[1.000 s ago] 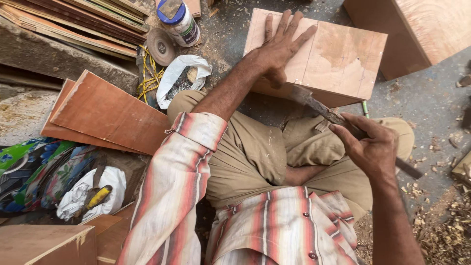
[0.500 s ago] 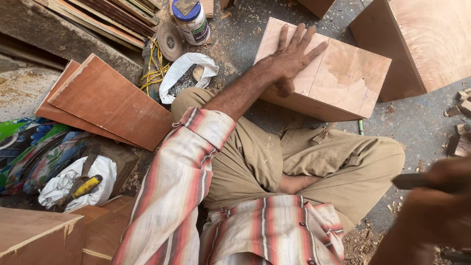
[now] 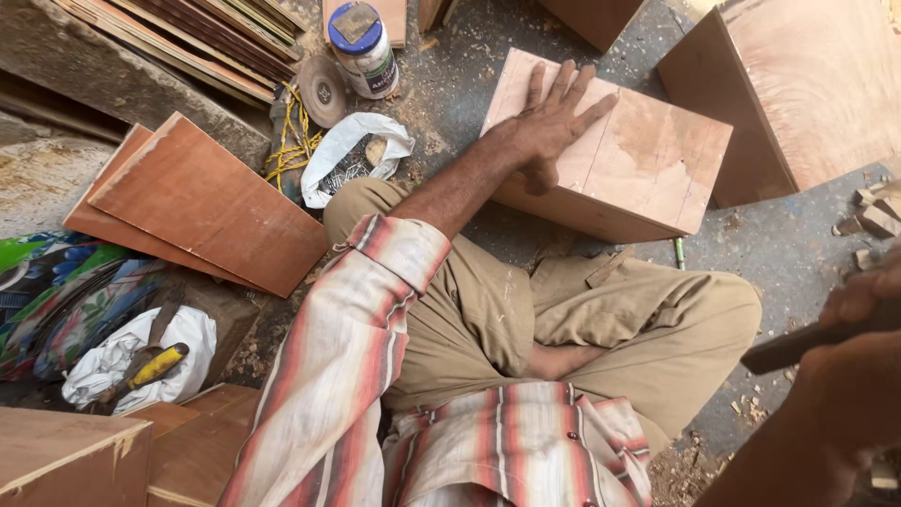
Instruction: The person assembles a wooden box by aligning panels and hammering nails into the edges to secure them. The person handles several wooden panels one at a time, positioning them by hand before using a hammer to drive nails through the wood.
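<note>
Plywood box (image 3: pixel 624 155) sits on the dusty floor (image 3: pixel 798 244), just beyond the seated person's crossed legs. Left hand (image 3: pixel 554 122) lies flat on its top, fingers spread wide, gripping nothing. Right hand (image 3: pixel 868 310), blurred at the near right edge, has its grip closed around a dark tool handle (image 3: pixel 798 345). Far left, a white bag of nails (image 3: pixel 352 155) lies beside a blue-lidded jar (image 3: pixel 364 47) and loose plywood sheets (image 3: pixel 206 202).

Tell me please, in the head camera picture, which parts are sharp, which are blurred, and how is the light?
Head view: the left hand flat on the wooden box is sharp; the right hand, close to the lens at the lower right, is dark and blurred around a dark tool handle; soft daylight, brightest on the big board at the top right, with no hard glare.
</note>
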